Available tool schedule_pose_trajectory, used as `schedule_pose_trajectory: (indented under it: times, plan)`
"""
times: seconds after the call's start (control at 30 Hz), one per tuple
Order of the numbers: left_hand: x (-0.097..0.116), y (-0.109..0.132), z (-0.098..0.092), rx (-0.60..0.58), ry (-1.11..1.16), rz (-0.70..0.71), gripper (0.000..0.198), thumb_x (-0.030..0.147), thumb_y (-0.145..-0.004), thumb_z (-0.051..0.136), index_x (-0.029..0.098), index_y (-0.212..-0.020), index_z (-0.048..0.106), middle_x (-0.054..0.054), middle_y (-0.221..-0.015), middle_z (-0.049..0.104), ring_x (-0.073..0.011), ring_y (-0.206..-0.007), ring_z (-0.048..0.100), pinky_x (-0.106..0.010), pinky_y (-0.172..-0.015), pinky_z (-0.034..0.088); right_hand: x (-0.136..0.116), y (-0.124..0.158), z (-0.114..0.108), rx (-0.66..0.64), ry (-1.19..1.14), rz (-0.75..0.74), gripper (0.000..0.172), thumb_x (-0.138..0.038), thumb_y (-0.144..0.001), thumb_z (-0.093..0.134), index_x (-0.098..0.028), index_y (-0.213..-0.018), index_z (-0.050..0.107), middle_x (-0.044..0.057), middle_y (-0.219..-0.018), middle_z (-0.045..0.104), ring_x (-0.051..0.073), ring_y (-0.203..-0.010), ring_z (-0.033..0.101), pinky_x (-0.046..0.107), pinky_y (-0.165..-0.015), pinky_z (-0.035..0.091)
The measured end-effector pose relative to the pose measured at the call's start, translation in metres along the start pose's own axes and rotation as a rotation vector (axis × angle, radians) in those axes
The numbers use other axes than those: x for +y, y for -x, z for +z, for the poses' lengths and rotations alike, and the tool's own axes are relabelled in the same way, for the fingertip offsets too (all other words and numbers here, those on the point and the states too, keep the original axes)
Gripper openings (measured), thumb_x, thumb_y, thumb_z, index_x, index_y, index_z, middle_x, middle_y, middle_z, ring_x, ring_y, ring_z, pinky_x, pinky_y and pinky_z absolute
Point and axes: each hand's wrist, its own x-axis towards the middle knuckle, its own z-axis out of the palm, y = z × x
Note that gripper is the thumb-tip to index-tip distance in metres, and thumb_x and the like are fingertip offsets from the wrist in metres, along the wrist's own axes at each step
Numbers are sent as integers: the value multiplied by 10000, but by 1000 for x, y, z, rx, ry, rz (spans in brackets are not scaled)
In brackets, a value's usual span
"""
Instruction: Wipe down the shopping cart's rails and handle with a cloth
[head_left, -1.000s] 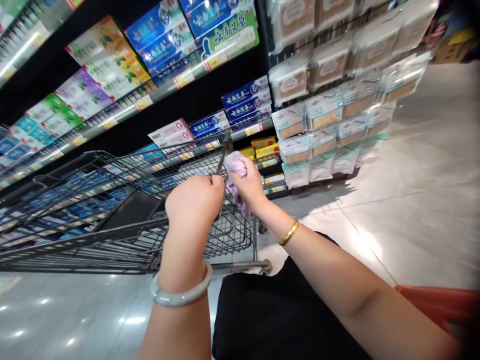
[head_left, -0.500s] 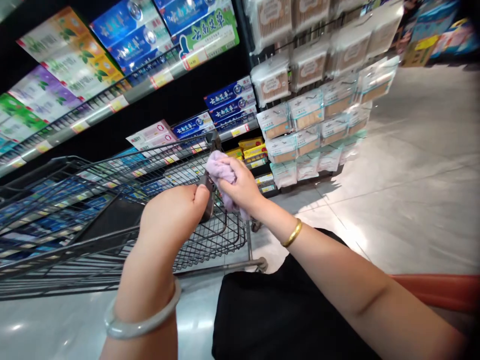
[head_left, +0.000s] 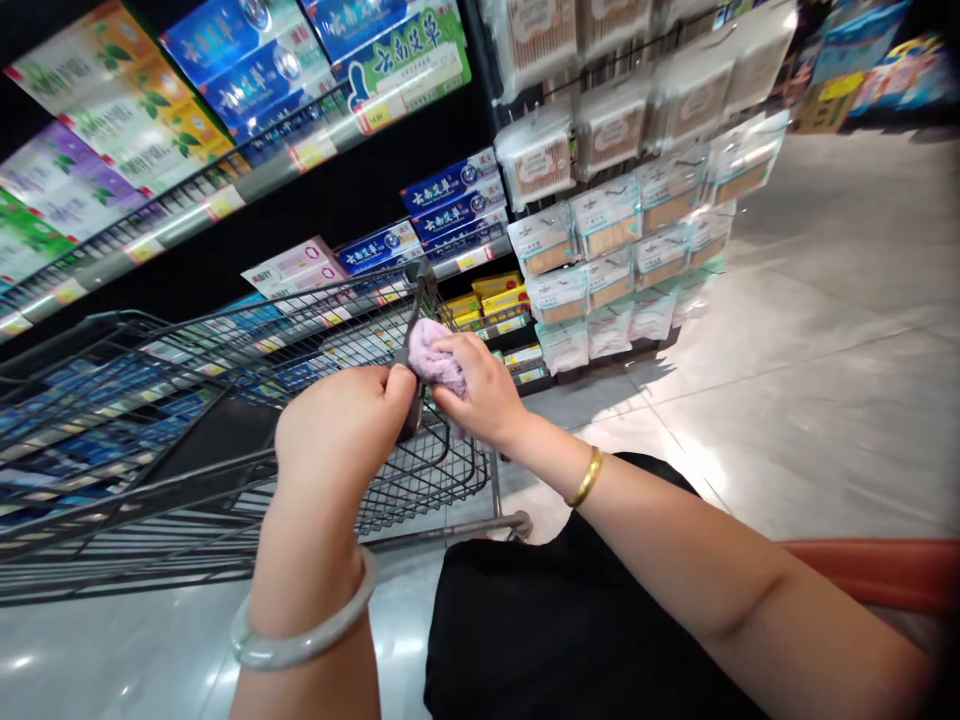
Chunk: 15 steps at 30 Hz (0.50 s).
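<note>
My left hand (head_left: 341, 430) is closed around the corner post of a grey wire shopping cart (head_left: 225, 400) that stands in front of me. A pale jade bangle sits on that wrist. My right hand (head_left: 480, 395) is closed on a crumpled lilac cloth (head_left: 433, 358) and presses it against the same corner post, just right of my left thumb. A gold bangle circles the right wrist. The cart's basket looks empty, with a dark floor panel showing through the wires.
Shelves of toothpaste boxes (head_left: 225, 60) run along the left behind the cart. A rack of bagged cotton swabs (head_left: 622, 200) hangs at the shelf end. Shiny grey tile floor (head_left: 810, 380) spreads to the right. An orange-red edge (head_left: 885, 570) shows at lower right beside my black clothing.
The lilac cloth and my right hand have slid down the cart's corner post toward my left hand. The view has shifted slightly, so the cart and shelves sit further left.
</note>
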Motion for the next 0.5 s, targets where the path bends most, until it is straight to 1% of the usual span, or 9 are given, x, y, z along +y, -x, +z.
schedule_pose_trajectory:
  times: [0.1, 0.13, 0.17, 0.2, 0.23, 0.33, 0.4, 0.43, 0.5]
  plan:
    - [1, 1, -1, -2, -4, -11, 569, 488, -903, 216, 217, -686, 666, -127, -809, 706, -282, -729, 602, -352, -592, 352, 29, -2, 5, -123, 95, 392, 456, -291, -838, 627, -255, -1291, 592, 83, -1221, 685, 273, -1112, 659, 435, -989, 540]
    - [2, 2, -2, -5, -4, -11, 576, 492, -905, 214, 217, -698, 676, -129, -815, 713, -287, -733, 611, -353, -594, 357, 38, -4, 7, -154, 64, 497, 398, -289, -826, 641, -251, -1223, 626, 77, -1130, 720, 275, -1042, 682, 433, -946, 558]
    - [2, 2, -2, -7, -3, -10, 581, 491, -906, 213, 216, -712, 688, -131, -820, 720, -290, -733, 619, -354, -595, 360, 44, -7, 9, -157, 31, 553, 358, -277, -823, 639, -243, -1179, 642, 74, -1073, 736, 273, -1003, 694, 430, -925, 566]
    - [1, 2, -2, -8, -3, -7, 583, 485, -908, 214, 216, -728, 699, -131, -826, 727, -291, -729, 625, -354, -595, 364, 46, -9, 10, -135, -4, 566, 342, -260, -824, 627, -235, -1165, 643, 73, -1067, 743, 267, -1004, 697, 424, -932, 567]
    - [1, 2, -2, -7, -4, -5, 584, 477, -910, 216, 215, -742, 710, -132, -832, 734, -290, -728, 632, -353, -595, 367, 44, -12, 11, -94, -33, 541, 358, -242, -831, 606, -230, -1189, 630, 73, -1123, 737, 257, -1054, 689, 415, -972, 558]
    - [0, 2, 0, 10, -20, 8, 595, 463, -918, 215, 204, -767, 729, -142, -867, 753, -288, -757, 657, -345, -600, 380, 28, -17, 12, 50, -77, 311, 478, -229, -848, 578, -235, -1326, 552, 66, -1372, 636, 217, -1291, 582, 380, -1135, 467]
    - [0, 1, 1, 17, -24, 13, 608, 463, -922, 210, 197, -773, 736, -149, -882, 758, -294, -779, 667, -346, -605, 390, 22, -16, 14, 86, -71, 171, 497, -232, -835, 601, -233, -1330, 562, 77, -1405, 600, 226, -1339, 539, 387, -1170, 434]
    - [1, 1, 1, 16, -24, 12, 614, 465, -923, 208, 194, -774, 738, -153, -885, 758, -300, -785, 669, -350, -609, 397, 24, -15, 15, 82, -58, 162, 485, -226, -825, 609, -233, -1310, 584, 86, -1382, 608, 241, -1323, 550, 401, -1161, 443]
    - [1, 1, 0, 13, -18, -1, 625, 474, -919, 208, 187, -775, 743, -165, -889, 756, -313, -795, 669, -363, -626, 416, 35, -14, 17, 15, -37, 298, 452, -205, -821, 598, -249, -1271, 616, 80, -1311, 643, 251, -1247, 604, 409, -1110, 485]
